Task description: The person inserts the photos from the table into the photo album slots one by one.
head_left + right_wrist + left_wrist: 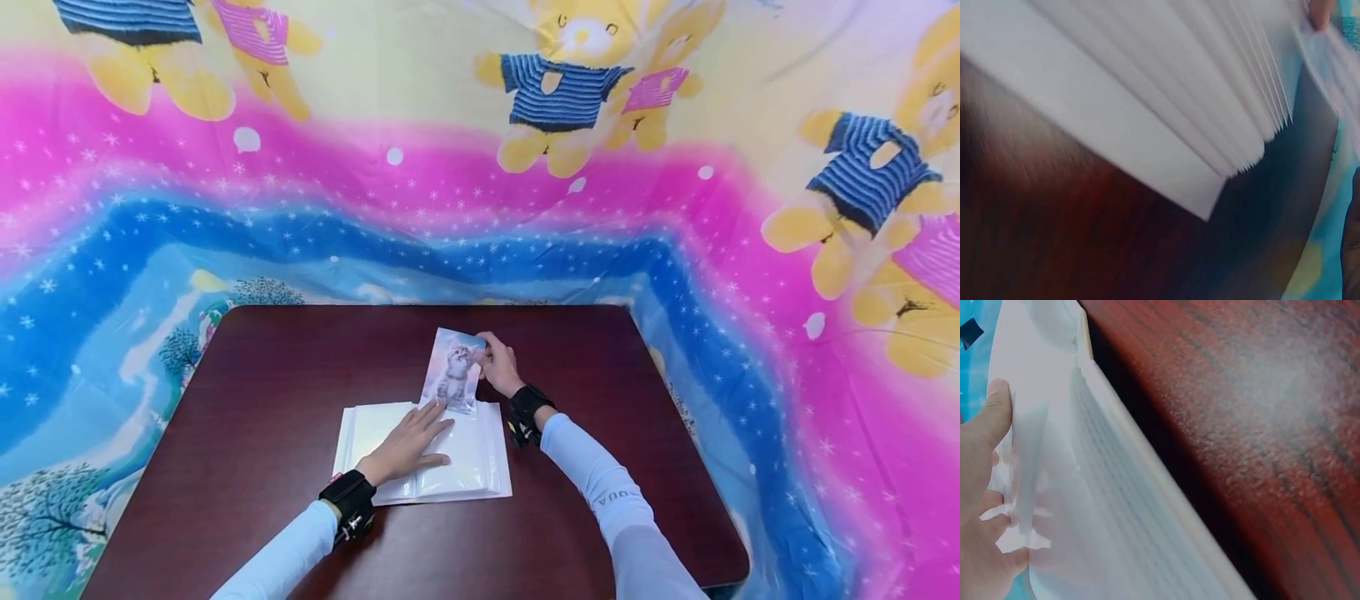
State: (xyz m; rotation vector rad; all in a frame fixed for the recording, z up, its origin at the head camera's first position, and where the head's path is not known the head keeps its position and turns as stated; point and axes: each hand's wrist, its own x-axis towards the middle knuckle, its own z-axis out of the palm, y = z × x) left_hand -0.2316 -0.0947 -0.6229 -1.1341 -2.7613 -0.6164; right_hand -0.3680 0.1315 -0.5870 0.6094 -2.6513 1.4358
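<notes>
A white album of clear plastic sleeves lies open on the dark wooden table. My left hand rests flat on its page, fingers straight. My right hand pinches the top edge of a kitten photo, which stands tilted with its lower edge at the album's far side. The left wrist view shows my left hand on the white pages beside the red-brown table. In the right wrist view the album's fanned page edges fill the frame, blurred, with a fingertip at the top right.
A bright cloth with bears and pink and blue bands hangs behind and around the table. Bare table surface lies left, right and in front of the album. Black wrist straps sit on both arms.
</notes>
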